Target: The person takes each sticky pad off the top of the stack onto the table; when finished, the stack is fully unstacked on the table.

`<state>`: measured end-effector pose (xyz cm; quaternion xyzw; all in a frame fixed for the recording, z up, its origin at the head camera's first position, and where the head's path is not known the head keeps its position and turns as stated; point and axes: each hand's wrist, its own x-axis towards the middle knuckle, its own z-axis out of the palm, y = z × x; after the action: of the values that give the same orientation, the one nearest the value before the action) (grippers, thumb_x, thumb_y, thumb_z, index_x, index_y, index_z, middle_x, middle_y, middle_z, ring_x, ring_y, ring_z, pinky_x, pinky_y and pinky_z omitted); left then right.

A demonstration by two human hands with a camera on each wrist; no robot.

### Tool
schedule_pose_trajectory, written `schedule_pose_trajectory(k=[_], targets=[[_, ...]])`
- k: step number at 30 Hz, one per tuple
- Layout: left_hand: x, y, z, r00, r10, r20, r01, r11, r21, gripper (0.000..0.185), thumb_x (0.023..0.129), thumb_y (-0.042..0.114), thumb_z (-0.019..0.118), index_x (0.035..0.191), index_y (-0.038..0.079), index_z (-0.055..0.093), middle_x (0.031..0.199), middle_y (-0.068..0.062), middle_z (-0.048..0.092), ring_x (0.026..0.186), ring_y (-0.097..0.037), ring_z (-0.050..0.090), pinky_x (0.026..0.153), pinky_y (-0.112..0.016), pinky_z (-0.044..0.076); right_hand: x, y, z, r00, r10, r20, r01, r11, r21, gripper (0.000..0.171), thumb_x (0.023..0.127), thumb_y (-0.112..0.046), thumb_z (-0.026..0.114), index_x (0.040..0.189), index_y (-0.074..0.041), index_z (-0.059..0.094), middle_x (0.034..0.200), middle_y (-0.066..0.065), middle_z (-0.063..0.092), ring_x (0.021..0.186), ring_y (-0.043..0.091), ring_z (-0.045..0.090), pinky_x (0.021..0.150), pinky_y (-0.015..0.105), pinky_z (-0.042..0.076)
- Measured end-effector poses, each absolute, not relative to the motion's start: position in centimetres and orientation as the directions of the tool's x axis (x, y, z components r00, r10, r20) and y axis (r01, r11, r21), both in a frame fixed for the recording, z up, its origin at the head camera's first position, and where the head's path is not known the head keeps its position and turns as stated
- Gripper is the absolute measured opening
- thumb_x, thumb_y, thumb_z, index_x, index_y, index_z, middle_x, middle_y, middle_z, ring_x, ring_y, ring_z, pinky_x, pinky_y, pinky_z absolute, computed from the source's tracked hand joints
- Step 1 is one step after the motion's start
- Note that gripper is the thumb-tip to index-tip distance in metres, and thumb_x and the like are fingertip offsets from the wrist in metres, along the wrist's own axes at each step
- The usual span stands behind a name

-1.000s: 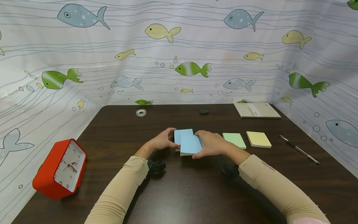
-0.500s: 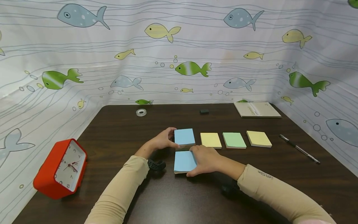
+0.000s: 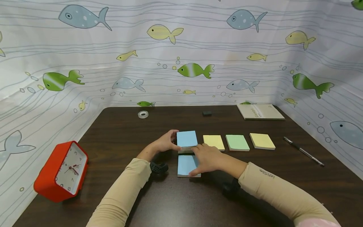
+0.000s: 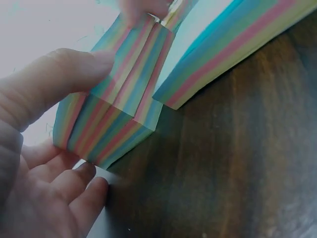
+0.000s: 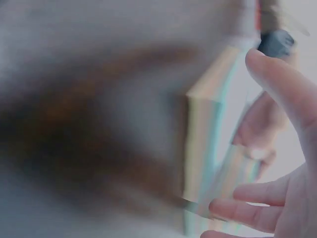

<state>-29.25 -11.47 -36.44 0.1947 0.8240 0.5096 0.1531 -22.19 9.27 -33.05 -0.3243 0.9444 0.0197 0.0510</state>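
Two blue-topped sticky-note pads with striped sides lie at the table's middle. My left hand (image 3: 165, 142) holds the far blue pad (image 3: 187, 138) by its left side. In the left wrist view the thumb (image 4: 59, 84) presses the far pad's striped side (image 4: 114, 124) and the fingers (image 4: 74, 191) curl under it. My right hand (image 3: 206, 157) covers the right part of the near blue pad (image 3: 185, 165), thumb at the near edge and fingers at the far edge. The right wrist view is blurred and shows the near pad's side (image 5: 203, 148) between thumb and fingers.
To the right lie a yellow pad (image 3: 213, 142), a green pad (image 3: 237, 142), another yellow pad (image 3: 262, 141) and a pen (image 3: 303, 151). A notebook (image 3: 261, 111), black eraser (image 3: 207, 113) and tape roll (image 3: 143, 114) sit at the back. A red clock (image 3: 62, 170) stands front left.
My right hand drew the upper blue pad off toward me and set it down in front of the far one, uncovering the yellow pad. It then shifted left over that pad. The left hand stayed.
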Motion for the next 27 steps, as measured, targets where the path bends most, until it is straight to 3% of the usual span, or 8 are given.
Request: schedule_pose_trajectory(k=[6,12,17,27], targets=[[-29.2,-11.5,-36.4,-0.877,0.475,-0.069,0.158,0.423,0.893,0.087,0.068,0.005,0.073,0.135,-0.001,0.016,0.139,-0.018,0.015,0.127,-0.029,0.018,0.098,-0.040,0.025,-23.0,9.6,-30.8,-0.793,-0.608,0.040,-0.609,0.791,-0.058,0.071,0.064,-0.065,0.059,0.115,-0.015,0.057,0.106,0.001,0.054,0.092,0.016,0.051,0.062,0.030,0.046],[-29.5,-11.4,-36.3,-0.874,0.483,-0.056,0.172,0.415,0.894,0.085,0.069,0.002,0.071,0.133,-0.003,0.016,0.137,-0.019,0.021,0.127,-0.029,0.020,0.099,-0.041,0.024,-24.3,9.9,-29.5,-0.799,-0.589,0.116,-0.601,0.781,-0.170,0.060,0.070,-0.054,0.062,0.113,-0.012,0.059,0.104,0.003,0.055,0.088,0.016,0.052,0.063,0.031,0.046],[-29.6,-11.4,-36.4,-0.878,0.474,-0.066,0.165,0.430,0.888,0.086,0.069,0.005,0.072,0.134,-0.003,0.016,0.138,-0.018,0.020,0.127,-0.028,0.020,0.098,-0.041,0.024,-26.1,9.8,-29.9,-0.822,-0.557,0.119,-0.568,0.786,-0.246,0.062,0.071,-0.051,0.064,0.117,-0.010,0.056,0.107,0.007,0.053,0.093,0.019,0.050,0.069,0.035,0.046],[-29.1,-11.4,-36.5,-0.876,0.477,-0.069,0.176,0.450,0.875,0.086,0.069,0.008,0.073,0.133,-0.003,0.018,0.137,-0.018,0.022,0.126,-0.029,0.022,0.097,-0.041,0.026,-28.9,8.6,-31.6,-0.834,-0.552,0.012,-0.548,0.826,-0.134,0.082,0.067,-0.057,0.064,0.129,-0.010,0.042,0.123,0.012,0.041,0.108,0.027,0.039,0.081,0.042,0.042]])
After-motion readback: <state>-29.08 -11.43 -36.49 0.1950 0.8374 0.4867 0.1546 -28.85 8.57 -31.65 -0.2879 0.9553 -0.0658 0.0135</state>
